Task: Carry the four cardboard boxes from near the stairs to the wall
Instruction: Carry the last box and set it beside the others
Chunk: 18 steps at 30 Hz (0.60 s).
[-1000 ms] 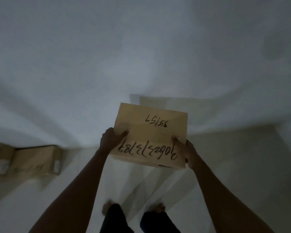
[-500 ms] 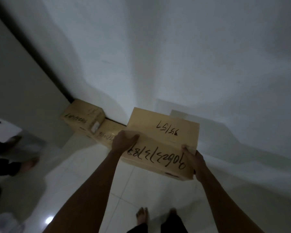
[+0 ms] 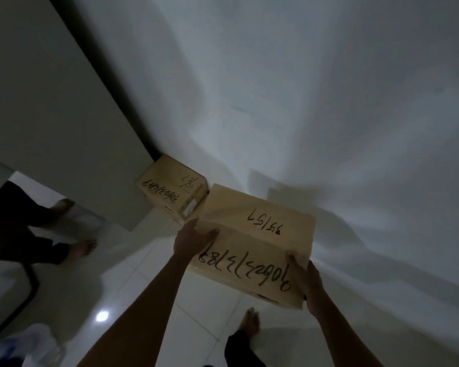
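I hold a cardboard box [image 3: 257, 234] with black handwritten numbers on its top and near side, lifted above the floor. My left hand [image 3: 192, 239] grips its left end and my right hand [image 3: 306, 282] grips its near right corner. A second cardboard box [image 3: 170, 192], also marked with numbers, sits on the floor in the corner against the white wall [image 3: 302, 102]. The held box hangs just right of it and hides whatever lies directly behind it.
Another person's legs and bare feet [image 3: 82, 247] stand on the tiled floor [image 3: 133, 282] at the left, beside a grey panel [image 3: 51, 115]. A dark frame [image 3: 24, 300] lies at the lower left. My own bare foot [image 3: 248, 323] is below the box.
The view has swung left and closer to the corner. The held box now hangs lower and covers one floor box that showed half a second ago. The other person's legs have come into view.
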### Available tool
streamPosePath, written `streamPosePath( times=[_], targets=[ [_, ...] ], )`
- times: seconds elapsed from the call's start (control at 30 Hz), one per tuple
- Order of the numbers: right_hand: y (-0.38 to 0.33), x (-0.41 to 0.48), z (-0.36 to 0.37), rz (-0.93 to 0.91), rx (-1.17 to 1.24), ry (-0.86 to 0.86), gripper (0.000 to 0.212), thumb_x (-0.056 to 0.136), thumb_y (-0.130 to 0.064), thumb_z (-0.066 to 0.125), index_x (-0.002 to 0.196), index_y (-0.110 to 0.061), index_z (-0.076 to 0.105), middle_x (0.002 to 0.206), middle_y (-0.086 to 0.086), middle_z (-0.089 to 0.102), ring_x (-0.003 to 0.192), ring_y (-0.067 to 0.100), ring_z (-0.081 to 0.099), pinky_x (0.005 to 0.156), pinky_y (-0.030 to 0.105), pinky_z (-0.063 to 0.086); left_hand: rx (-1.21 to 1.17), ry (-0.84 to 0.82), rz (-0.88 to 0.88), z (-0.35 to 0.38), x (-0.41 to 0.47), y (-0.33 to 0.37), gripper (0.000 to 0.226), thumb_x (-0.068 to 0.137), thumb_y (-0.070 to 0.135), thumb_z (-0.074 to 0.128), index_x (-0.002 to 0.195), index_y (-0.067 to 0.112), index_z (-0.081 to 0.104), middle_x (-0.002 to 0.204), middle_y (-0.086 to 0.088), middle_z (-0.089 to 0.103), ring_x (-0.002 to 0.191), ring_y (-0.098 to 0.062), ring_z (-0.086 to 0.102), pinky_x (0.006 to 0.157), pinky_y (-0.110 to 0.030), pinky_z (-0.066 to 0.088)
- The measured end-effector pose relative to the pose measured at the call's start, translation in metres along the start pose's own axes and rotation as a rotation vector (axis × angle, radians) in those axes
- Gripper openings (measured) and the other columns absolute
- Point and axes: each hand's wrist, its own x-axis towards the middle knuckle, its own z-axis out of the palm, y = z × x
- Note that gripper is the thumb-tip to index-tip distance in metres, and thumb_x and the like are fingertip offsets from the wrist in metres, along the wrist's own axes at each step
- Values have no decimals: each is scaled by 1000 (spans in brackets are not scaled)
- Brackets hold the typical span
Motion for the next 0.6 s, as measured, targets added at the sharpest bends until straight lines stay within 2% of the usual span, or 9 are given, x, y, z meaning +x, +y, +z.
streamPosePath(
  times=[0.1, 0.23, 0.33, 0.43, 0.5, 0.57, 0.6],
  targets=[
    [-3, 28, 37, 1, -11, 10, 50, 83, -67, 59, 113, -27, 60, 90, -2, 72, 82, 22, 69, 80, 47, 57, 25, -23, -15, -3, 47, -9, 77, 76, 58, 69, 134, 11, 50, 130, -11, 60, 118, -30, 58, 101, -46, 49],
    [35, 99, 87, 69, -54, 39, 88, 55, -97, 47, 115, -34, 58, 98, 0, 74, 86, 28, 71, 82, 53, 58, 29, -45, -23, 2, 110, -35, 75, 78, 55, 70, 135, 11, 49, 131, -11, 59, 119, -31, 57, 99, -40, 49],
    [55, 149, 130, 132, -105, 72, 103, 45, -103, 37, 117, -31, 56, 99, 4, 74, 86, 29, 71, 84, 51, 57, 32, -59, -58, 14, 170, -66, 78, 75, 58, 71, 137, 17, 48, 133, -9, 58, 121, -31, 56, 100, -41, 48],
    [54, 185, 177, 175, -116, 104, 84, 70, -85, 48, 128, -25, 55, 106, 10, 72, 90, 31, 68, 86, 49, 56, -13, -83, -74, 35, 243, -107, 88, 63, 68, 70, 137, 25, 49, 131, -7, 60, 118, -31, 57, 100, -49, 49],
    [62, 217, 208, 186, -108, 130, 68, 84, -68, 53, 133, -21, 53, 108, 11, 70, 93, 31, 66, 87, 47, 54, -4, -98, -58, 51, 289, -134, 89, 61, 68, 69, 136, 26, 49, 126, -5, 62, 114, -30, 59, 96, -48, 52],
    [74, 249, 236, 195, -78, 148, 65, 87, -62, 54, 136, -20, 51, 103, 8, 66, 90, 28, 61, 85, 41, 51, 7, -101, -21, 66, 330, -157, 81, 69, 60, 74, 136, 22, 48, 125, -7, 62, 114, -30, 60, 94, -46, 53],
    [81, 266, 249, 203, -54, 148, 69, 84, -66, 54, 136, -21, 51, 103, 6, 65, 90, 28, 61, 85, 41, 51, 12, -95, -1, 72, 349, -167, 79, 72, 55, 75, 137, 20, 46, 126, -8, 60, 115, -30, 59, 94, -44, 53]
  ],
)
